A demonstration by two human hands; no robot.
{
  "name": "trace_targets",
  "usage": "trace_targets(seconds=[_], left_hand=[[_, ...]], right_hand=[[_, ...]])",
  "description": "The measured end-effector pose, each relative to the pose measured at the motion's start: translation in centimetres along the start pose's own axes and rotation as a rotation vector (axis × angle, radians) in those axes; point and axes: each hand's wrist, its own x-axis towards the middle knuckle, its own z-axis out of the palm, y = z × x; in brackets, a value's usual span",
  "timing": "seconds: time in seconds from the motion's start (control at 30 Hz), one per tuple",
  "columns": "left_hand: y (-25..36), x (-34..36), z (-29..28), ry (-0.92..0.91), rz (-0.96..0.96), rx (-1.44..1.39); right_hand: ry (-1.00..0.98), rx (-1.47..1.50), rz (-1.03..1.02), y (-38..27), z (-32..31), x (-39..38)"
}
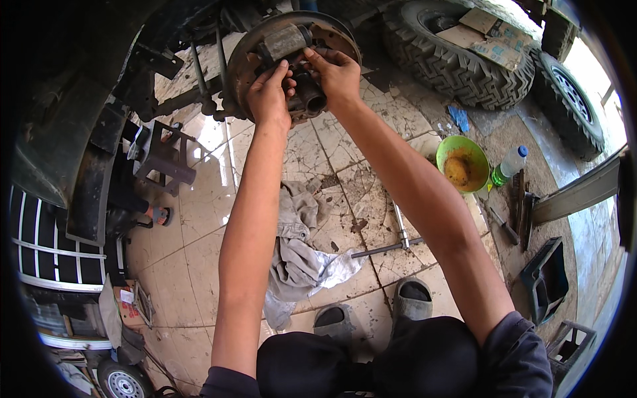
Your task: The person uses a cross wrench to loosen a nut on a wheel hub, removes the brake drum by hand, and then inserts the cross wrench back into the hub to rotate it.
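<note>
Evidently the brake assembly stands partway through its work: the round, rusty backing plate (240, 78) at the far middle lies exposed, with neither drum nor wheel over it. A grey metal cylinder (286, 42), probably the wheel cylinder, sits across the plate's upper part, and the dark hollow spindle end (314, 101) juts out below it. Both hands meet between these two. The left hand (271, 96) has its fingers curled and its thumb raised near the cylinder's lower edge; whatever it may pinch is hidden. The right hand (338, 78) is half closed, thumb tip against or just beside the cylinder's right end, and I cannot tell whether its fingers hold a small part. Whether brake shoes are in place is also covered by the hands.

Closing up the assembly looks still undone: a large off-road tyre (461, 76) lies at far right, cardboard (494, 45) on top. Nearer on the right are a green bowl (479, 154) and a screwdriver (505, 227); grey rags (295, 259) lie mid-floor.
</note>
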Motion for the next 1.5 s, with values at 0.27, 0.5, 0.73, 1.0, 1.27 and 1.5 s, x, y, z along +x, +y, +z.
trace_targets(seconds=[0.27, 0.5, 0.73, 1.0, 1.27, 1.5], left_hand=[[0.2, 0.7, 0.9, 0.122, -0.196, -0.331], [0.3, 0.3, 1.8, 0.165, -0.212, -0.313], [0.3, 0.5, 1.7, 0.159, -0.120, -0.170], [0.3, 0.3, 2.4, 0.195, -0.094, -0.126], [-0.3, 0.3, 2.0, 0.141, 0.002, -0.057], [-0.4, 0.2, 2.4, 0.114, 0.009, -0.025]], right_hand=[[0.034, -0.005, 0.082, -0.2, 0.2, 0.3], [0.033, 0.074, 0.138, -0.4, 0.2, 0.5], [0.028, 0.090, 0.150, -0.5, 0.4, 0.4], [-0.047, -0.035, 0.118, -1.0, 0.3, 0.4], [-0.016, -0.147, 0.089, -0.4, 0.5, 1.0], [-0.029, -0.167, 0.033, 0.1, 0.5, 1.5]])
